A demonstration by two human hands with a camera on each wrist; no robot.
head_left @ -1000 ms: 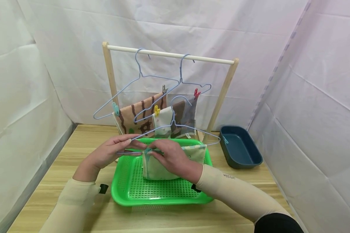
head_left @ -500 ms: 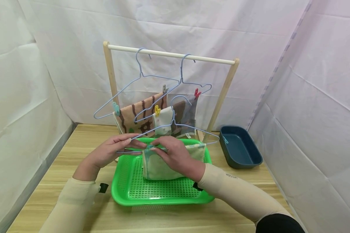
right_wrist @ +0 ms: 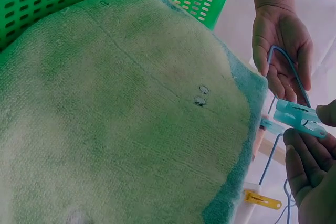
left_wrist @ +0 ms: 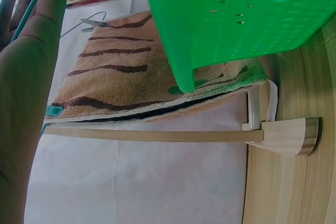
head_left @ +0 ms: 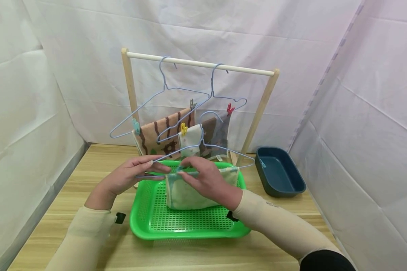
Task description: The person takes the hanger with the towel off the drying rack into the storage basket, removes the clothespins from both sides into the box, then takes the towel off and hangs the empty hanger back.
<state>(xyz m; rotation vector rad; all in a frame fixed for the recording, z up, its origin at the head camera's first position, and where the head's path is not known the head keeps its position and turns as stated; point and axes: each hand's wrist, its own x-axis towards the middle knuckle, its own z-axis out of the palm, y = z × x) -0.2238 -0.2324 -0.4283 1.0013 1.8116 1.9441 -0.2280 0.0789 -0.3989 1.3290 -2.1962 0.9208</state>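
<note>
My left hand [head_left: 129, 174] holds the left end of a blue wire clothes hanger [head_left: 201, 131], its thumb on the wire. Draped over the hanger's lower bar is a pale yellow-green towel [head_left: 190, 194] with a teal border, hanging down into a green basket [head_left: 190, 235]. Close to the towel's top left edge, my right hand [head_left: 207, 178] pinches a teal clothespin [right_wrist: 296, 115] between thumb and fingers. In the right wrist view that clothespin sits beside the towel's teal corner, overlapping the hanger wire. The left wrist view shows only part of my left hand [left_wrist: 31, 77].
Behind the basket stands a wooden rack [head_left: 200, 64] with two more blue hangers. A brown-striped towel [head_left: 156, 131] and a grey one [head_left: 220, 131] hang there, held by clothespins. On the right is a dark blue bin [head_left: 279, 171] with a light blue clothespin [head_left: 263, 163] inside.
My right hand has shifted slightly right and up, taking the teal clothespin away from the towel's left corner. My left hand and the hanger stay nearly still.
</note>
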